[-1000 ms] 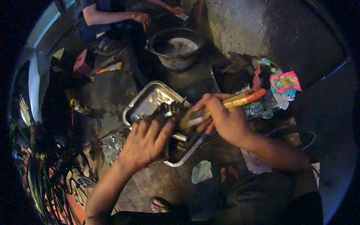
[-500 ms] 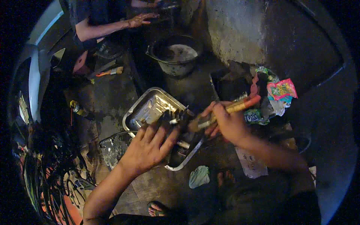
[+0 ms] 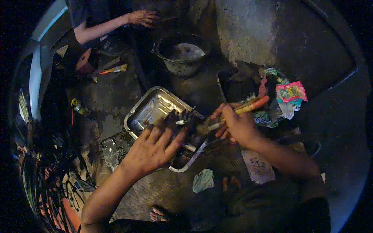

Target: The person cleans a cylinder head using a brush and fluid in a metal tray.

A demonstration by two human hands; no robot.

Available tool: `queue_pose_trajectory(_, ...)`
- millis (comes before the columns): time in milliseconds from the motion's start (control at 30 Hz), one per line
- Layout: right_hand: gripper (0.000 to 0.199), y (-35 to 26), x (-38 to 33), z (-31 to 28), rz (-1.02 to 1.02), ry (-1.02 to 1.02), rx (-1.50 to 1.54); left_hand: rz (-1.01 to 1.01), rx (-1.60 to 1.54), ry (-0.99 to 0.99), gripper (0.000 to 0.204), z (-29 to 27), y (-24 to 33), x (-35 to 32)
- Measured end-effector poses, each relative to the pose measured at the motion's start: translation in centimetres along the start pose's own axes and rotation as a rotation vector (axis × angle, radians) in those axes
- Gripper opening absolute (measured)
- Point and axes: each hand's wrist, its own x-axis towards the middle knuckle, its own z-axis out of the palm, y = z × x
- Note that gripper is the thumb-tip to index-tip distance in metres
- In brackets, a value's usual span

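A rectangular metal tray (image 3: 134, 111) with shiny wet walls sits in front of me. Over it, my left hand (image 3: 153, 149) grips a dark, finned metal part (image 3: 179, 116) with pale round stubs on it; my fingers hide much of the part. My right hand (image 3: 240, 126) is closed around a paintbrush (image 3: 248, 106) with a yellow and orange handle. The brush's bristles, blurred, point left and are at or very near the right side of the part; whether they touch is hard to tell.
A dark bucket (image 3: 182, 64) stands beyond the tray. Crumpled colourful wrappers (image 3: 291, 93) lie at right, a pale green cloth or bag (image 3: 204, 181) nearer me. Another brush (image 3: 113, 70) and a small yellow-capped bottle (image 3: 79, 106) lie left. Cables (image 3: 39, 186) crowd the left edge. A co-worker's hand (image 3: 143, 18) reaches in at top.
My right hand still holds the paintbrush, its bristles shifted slightly at the part. My left hand keeps its grip. The co-worker's hand has moved a little up and left.
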Motion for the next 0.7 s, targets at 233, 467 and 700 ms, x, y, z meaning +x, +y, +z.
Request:
queue_pose_trajectory(233, 0.038, 3.1, 1.3, -1.5, -0.059, 0.048, 0.036, 0.016, -0.086, -0.010, 0.052, -0.1, -0.1, 0.8)
queue_pose_trajectory(467, 0.035, 0.6, 0.3, -0.2, -0.015, -0.031, 0.087, 0.030, -0.013, 0.076, 0.055, -0.4, -0.7, 0.0)
queue_pose_trajectory(700, 0.038, 1.4, 0.1, 1.1, -0.057, -0.094, 0.172, 0.014, -0.043, 0.063, 0.053, -0.2, -0.3, 0.3)
